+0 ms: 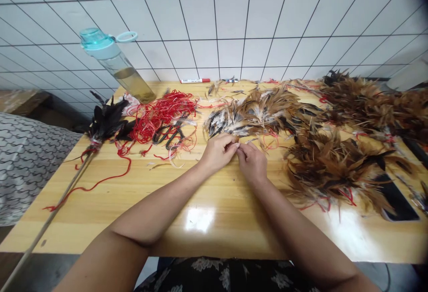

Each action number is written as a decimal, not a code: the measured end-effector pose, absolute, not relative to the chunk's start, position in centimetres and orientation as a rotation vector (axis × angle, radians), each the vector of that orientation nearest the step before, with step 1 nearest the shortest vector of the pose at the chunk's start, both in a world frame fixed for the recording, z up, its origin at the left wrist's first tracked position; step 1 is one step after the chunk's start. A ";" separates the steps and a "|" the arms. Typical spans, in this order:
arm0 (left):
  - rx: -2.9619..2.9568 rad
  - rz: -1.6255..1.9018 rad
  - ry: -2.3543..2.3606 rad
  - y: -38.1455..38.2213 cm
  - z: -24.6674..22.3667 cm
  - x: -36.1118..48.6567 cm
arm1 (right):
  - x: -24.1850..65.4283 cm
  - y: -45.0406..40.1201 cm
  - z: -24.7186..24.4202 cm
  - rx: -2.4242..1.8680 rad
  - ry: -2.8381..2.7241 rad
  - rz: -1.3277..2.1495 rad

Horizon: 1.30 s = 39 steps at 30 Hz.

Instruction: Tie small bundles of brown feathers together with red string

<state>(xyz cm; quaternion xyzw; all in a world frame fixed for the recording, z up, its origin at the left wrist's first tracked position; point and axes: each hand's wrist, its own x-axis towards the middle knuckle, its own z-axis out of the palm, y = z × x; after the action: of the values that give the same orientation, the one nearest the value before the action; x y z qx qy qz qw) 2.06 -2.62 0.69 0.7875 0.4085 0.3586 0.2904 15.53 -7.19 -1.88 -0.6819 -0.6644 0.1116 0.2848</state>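
My left hand (219, 151) and my right hand (253, 162) meet fingertip to fingertip over the middle of the table. Both are closed in a pinch on a small feather (237, 139); just its brown tip shows above the left fingers, and the rest is hidden. Right behind the hands lies a loose pile of brown, black and white feathers (257, 109). Left of them are black scissors (170, 133), partly under a tangle of red string (163, 109).
Brown feather bundles (334, 162) tied with red string lie at the right, one partly over a phone (399, 200). A black feather duster (105, 120) with a long stick and a water bottle (125, 73) stand at left. A marker (195, 80) lies by the tiled wall.
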 end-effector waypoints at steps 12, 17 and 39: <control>1.995 0.916 1.102 -1.9 0.2 1.8 | 15.6 -6.9 -2.4 -1.705 -1.713 0.355; 1.950 0.920 1.047 -1.9 0.0 1.8 | 15.8 -6.6 -3.0 -1.643 -1.640 0.406; 2.655 0.179 1.406 -1.4 0.4 8.0 | 22.6 -7.7 -1.6 -1.530 -0.959 0.486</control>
<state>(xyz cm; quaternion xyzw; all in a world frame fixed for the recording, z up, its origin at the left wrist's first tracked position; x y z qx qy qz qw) 7.99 -1.41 0.42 0.8802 0.4662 0.0595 0.0661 22.65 -7.69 -1.56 -0.6585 -0.4126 0.2090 0.5938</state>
